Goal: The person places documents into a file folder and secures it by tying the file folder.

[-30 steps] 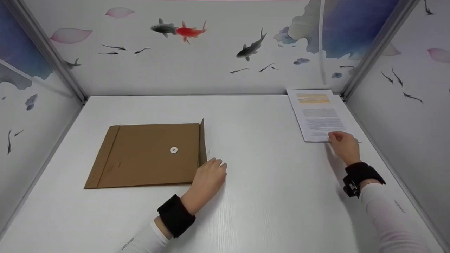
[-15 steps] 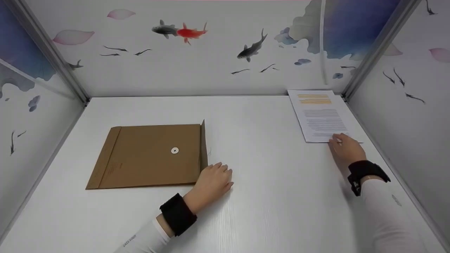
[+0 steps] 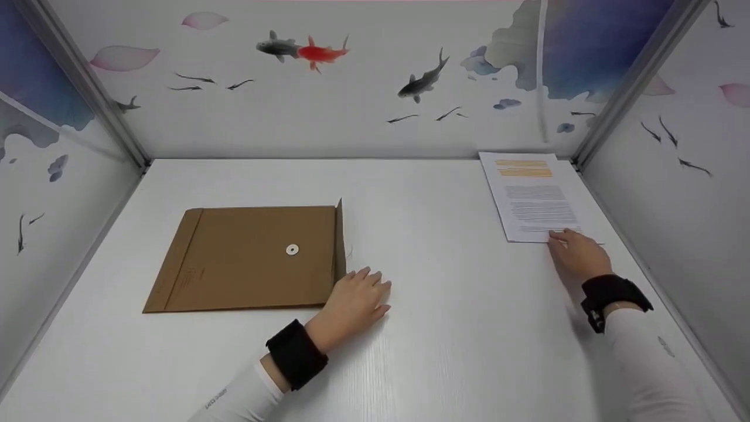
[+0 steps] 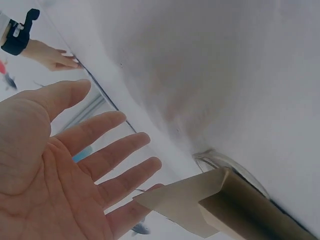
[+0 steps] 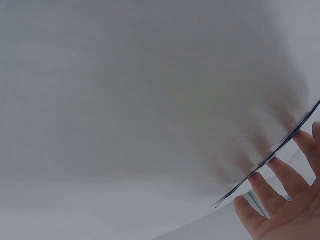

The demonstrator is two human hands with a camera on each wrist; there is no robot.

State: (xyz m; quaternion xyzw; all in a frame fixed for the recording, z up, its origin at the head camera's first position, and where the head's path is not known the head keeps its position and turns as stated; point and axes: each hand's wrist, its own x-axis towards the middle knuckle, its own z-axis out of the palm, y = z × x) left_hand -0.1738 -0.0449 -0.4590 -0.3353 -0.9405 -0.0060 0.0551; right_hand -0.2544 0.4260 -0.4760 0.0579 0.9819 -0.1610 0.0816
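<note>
A brown cardboard envelope lies flat on the left of the table, its white button facing up and its flap raised at the right end. Close to that flap my left hand hovers palm down with fingers spread, holding nothing; in the left wrist view the flap overlaps the little finger. My right hand rests its fingertips on the near edge of a stack of printed papers at the back right. Straight fingers meet the dark sheet edge in the right wrist view.
The white table is bounded by a back wall and side walls printed with fish and petals. Grey metal posts stand at the back corners. A thin pale loop shows beside the envelope flap.
The right hand has gone from a bunched grip at the papers' edge to flatter fingers, and the stack has slid slightly towards me. The left hand's fingers have spread and shifted slightly right.
</note>
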